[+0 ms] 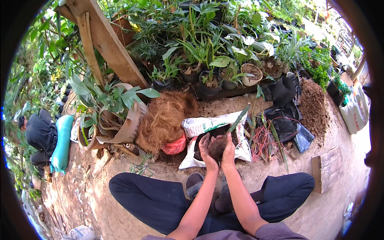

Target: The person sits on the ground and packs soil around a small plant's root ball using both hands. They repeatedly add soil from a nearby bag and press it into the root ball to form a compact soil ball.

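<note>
My left hand (208,154) and my right hand (229,152) are cupped together around a dark brown clump of soil or fibre (216,147). A long, stiff green leaf cutting (239,118), like that of a snake plant, slants up and away from the right fingertips. Its lower end is hidden at the clump and fingers, so I cannot tell how it is held. Beneath both hands lies an opened white printed plastic sack (193,127) with dark soil (220,132) inside.
Left of the sack sit brown coconut fibre (165,117) and a red plastic bag (175,145). To the right are pink raffia strings (264,144), black plastic bags (283,117), a soil heap (313,108) and a wooden stool (327,169). Potted plants (210,81) line the back; a person (40,132) crouches far left.
</note>
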`<state>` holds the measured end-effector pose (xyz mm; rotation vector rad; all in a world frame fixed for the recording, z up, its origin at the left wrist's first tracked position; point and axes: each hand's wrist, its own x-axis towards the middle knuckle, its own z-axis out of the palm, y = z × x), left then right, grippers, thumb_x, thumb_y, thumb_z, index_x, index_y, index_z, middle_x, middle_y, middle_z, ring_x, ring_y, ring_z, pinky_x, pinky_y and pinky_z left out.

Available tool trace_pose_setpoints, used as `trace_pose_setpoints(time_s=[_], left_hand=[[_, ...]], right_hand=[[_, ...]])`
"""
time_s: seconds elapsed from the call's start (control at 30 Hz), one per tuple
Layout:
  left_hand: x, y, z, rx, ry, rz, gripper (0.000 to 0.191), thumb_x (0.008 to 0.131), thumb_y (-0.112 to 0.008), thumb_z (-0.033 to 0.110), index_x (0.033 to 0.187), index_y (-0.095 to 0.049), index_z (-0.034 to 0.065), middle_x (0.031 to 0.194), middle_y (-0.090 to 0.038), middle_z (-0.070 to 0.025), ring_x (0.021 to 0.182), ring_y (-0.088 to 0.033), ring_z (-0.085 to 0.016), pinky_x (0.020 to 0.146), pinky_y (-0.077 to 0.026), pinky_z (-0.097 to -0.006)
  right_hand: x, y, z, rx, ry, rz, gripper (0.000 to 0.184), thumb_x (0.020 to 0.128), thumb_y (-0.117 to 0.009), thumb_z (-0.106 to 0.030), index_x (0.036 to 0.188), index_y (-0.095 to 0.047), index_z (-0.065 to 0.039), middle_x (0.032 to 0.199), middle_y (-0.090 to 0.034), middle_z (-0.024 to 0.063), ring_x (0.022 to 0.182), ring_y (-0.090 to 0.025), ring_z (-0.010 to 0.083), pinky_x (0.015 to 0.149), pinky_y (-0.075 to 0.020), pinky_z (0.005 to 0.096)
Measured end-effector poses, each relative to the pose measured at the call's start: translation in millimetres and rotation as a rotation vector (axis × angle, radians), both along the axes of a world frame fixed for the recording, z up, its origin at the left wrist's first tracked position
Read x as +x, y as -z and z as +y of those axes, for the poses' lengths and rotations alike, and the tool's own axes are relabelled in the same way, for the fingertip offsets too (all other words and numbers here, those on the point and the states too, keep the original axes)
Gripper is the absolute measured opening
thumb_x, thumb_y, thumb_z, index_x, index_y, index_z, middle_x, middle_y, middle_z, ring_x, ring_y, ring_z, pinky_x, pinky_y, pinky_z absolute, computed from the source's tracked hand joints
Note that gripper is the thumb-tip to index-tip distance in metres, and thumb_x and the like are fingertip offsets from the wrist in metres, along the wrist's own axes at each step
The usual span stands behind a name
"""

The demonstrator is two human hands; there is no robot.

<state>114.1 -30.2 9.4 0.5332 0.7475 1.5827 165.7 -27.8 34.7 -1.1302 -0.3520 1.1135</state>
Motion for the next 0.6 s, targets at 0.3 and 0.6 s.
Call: trace_pose_setpoints(time_s=[0.3,0.6], left_hand=[[-45,-44,7,-0.428,0.486,-0.408,0.096,0.084,-0.034,0.083,0.136,-0.050,0.0041,0.132,-0.057,-0.0107,0.119,-0.055,-0.027,0.105,-0.041,-0.0409],[-10,0,-3,0.058,0.284,-0.405,0.047,0.095,-0.053,0.056,0.093,-0.060,0.0102,0.082,-0.055,0.0021,0.077,-0.054,-0.010,0.070,-0.047,-0.0250]], right_hand=[[7,-13,-3,0.433,-0.087,-0.901,0.030,0.086,-0.073,-0.018,0.106,-0.068,0.003,0.127,-0.056,0.0142,0.113,-0.054,0.0154,0.093,-0.0442,0.0279],[-4,-11,-16,0.058,-0.366,-0.486,0.027,0.085,-0.076,-0.024,0.094,-0.071,0.001,0.080,-0.070,0.0036,0.076,-0.062,0.0116,0.073,-0.0482,0.0261]])
